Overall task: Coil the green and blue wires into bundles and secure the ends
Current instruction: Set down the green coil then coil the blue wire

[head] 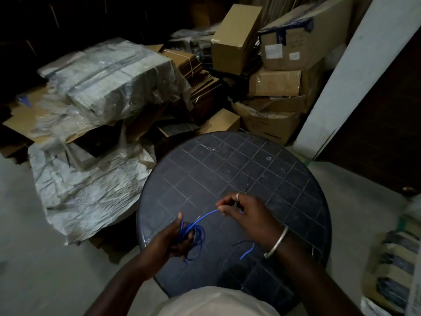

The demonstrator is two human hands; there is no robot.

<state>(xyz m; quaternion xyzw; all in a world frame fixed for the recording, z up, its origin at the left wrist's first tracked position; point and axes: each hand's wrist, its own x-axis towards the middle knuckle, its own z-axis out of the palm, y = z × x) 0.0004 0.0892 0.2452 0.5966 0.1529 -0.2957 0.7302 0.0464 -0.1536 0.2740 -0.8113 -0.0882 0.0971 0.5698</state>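
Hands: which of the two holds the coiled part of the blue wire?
The left hand; its fingers curl round the loops of the blue wire. The right hand only pinches the straight strand leading away.

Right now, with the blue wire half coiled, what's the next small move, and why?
Probably swing the right hand over to the left hand and lay one more loop on the blue coil. The left grips the coil, the right pinches the strand running from it, and a loose blue tail lies on the table, so wire seems left.
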